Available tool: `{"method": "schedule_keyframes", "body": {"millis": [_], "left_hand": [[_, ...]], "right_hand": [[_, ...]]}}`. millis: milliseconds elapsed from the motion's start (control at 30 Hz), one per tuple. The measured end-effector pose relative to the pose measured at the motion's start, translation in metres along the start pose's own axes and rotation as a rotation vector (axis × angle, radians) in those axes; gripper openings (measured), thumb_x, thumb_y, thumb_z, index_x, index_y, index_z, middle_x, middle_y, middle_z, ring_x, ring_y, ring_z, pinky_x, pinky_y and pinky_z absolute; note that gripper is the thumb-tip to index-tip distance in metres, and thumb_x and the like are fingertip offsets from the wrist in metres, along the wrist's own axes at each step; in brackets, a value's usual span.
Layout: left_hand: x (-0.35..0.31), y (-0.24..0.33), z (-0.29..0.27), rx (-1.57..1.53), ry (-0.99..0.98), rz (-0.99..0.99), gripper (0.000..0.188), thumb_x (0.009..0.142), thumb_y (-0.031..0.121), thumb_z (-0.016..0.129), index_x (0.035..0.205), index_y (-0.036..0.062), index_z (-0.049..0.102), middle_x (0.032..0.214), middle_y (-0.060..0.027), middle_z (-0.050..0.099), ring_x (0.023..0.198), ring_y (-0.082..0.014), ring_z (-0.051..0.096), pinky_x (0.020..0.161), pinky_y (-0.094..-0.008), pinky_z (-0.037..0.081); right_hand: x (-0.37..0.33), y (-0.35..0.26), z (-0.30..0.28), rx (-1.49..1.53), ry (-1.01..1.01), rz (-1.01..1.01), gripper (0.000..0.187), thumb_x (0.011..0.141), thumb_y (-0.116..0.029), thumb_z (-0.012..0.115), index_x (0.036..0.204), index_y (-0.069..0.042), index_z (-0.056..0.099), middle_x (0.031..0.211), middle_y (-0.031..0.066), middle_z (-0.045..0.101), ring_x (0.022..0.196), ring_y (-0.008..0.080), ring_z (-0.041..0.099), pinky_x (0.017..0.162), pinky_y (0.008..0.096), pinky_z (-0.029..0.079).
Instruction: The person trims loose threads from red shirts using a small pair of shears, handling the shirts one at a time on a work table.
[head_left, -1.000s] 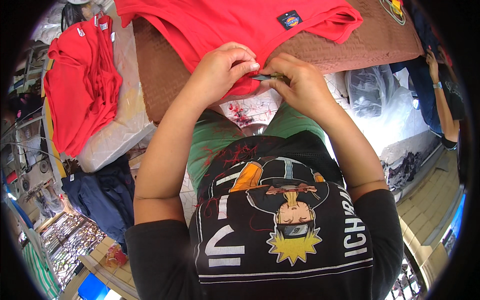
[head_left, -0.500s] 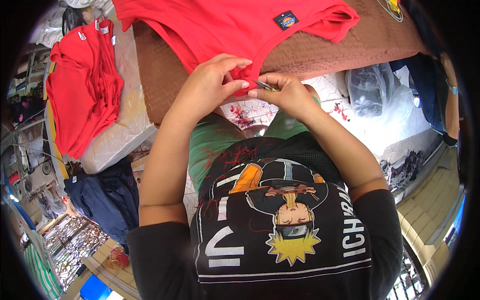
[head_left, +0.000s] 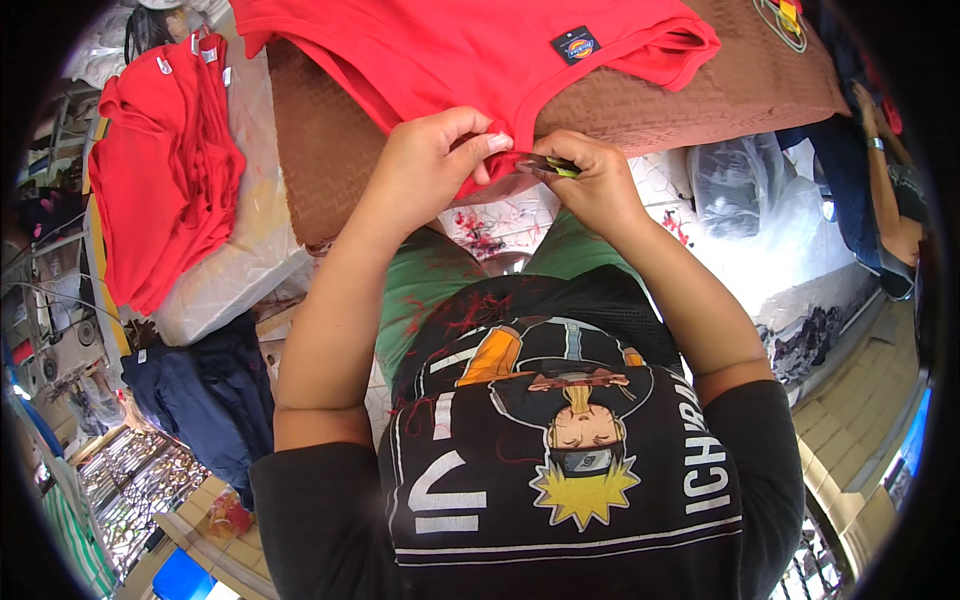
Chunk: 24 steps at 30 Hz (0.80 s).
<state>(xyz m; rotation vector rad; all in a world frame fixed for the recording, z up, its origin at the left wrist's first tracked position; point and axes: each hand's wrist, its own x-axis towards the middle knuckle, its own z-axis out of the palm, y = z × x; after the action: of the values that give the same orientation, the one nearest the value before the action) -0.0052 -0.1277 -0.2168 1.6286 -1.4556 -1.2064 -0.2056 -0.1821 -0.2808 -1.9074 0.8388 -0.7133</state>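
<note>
A red garment (head_left: 465, 65) with a dark sewn-in label (head_left: 574, 45) lies over the table edge. My left hand (head_left: 420, 170) pinches a narrow strip of its cloth between thumb and fingers. Close on the right, my right hand (head_left: 598, 185) grips small thread snips (head_left: 556, 167) with a yellow-green part. The dark blades point left and meet the red cloth beside my left fingertips; whether they are apart is too small to tell.
A brown cloth-covered table (head_left: 660, 120) bears the garment. More red garments (head_left: 165, 180) are heaped at the left, above dark navy cloth (head_left: 205, 390). Red thread scraps (head_left: 475, 230) litter the floor. Clear plastic (head_left: 735, 190) lies at the right, near another person's arm (head_left: 885, 190).
My right hand has turned slightly, and more of the snips shows. My left fingers have shifted on the cloth. At the right edge, the other person's arm has moved.
</note>
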Motion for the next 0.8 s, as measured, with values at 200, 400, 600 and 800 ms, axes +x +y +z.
{"method": "schedule_keyframes", "body": {"millis": [200, 400, 600, 800], "left_hand": [[0.008, -0.011, 0.013, -0.252, 0.013, -0.025, 0.019, 0.099, 0.019, 0.053, 0.097, 0.0005, 0.057, 0.096, -0.0083, 0.068, 0.086, -0.0155, 0.068, 0.073, -0.0251, 0.053], [0.010, -0.008, 0.010, -0.172, -0.013, -0.016, 0.019, 0.098, 0.018, 0.054, 0.097, -0.0003, 0.056, 0.097, -0.0093, 0.067, 0.088, -0.0174, 0.069, 0.075, -0.0267, 0.054], [0.009, -0.004, 0.012, -0.147, 0.002, -0.012, 0.019, 0.098, 0.018, 0.055, 0.096, -0.0010, 0.057, 0.093, -0.0079, 0.066, 0.088, -0.0163, 0.069, 0.074, -0.0262, 0.054], [0.009, -0.005, 0.012, -0.114, 0.002, -0.017, 0.017, 0.097, 0.017, 0.056, 0.098, -0.0004, 0.058, 0.092, -0.0065, 0.067, 0.086, -0.0150, 0.069, 0.073, -0.0254, 0.054]], "right_hand": [[0.003, -0.011, -0.013, -0.060, -0.017, -0.067, 0.020, 0.073, -0.001, 0.067, 0.093, -0.003, 0.065, 0.082, 0.0117, 0.065, 0.072, 0.0272, 0.064, 0.065, 0.0343, 0.050], [0.007, -0.038, -0.045, -0.256, -0.029, -0.092, 0.024, 0.082, -0.015, 0.074, 0.098, -0.001, 0.063, 0.084, 0.0097, 0.065, 0.073, 0.0142, 0.063, 0.066, 0.0268, 0.049], [0.012, -0.035, -0.037, -0.319, 0.006, -0.145, 0.023, 0.079, -0.026, 0.073, 0.086, -0.007, 0.064, 0.081, 0.0084, 0.065, 0.072, 0.0304, 0.064, 0.061, 0.0399, 0.050], [0.014, -0.038, -0.033, -0.412, -0.002, -0.209, 0.019, 0.079, -0.024, 0.071, 0.086, -0.008, 0.064, 0.079, 0.0081, 0.064, 0.072, 0.0309, 0.064, 0.061, 0.0418, 0.049]]}}
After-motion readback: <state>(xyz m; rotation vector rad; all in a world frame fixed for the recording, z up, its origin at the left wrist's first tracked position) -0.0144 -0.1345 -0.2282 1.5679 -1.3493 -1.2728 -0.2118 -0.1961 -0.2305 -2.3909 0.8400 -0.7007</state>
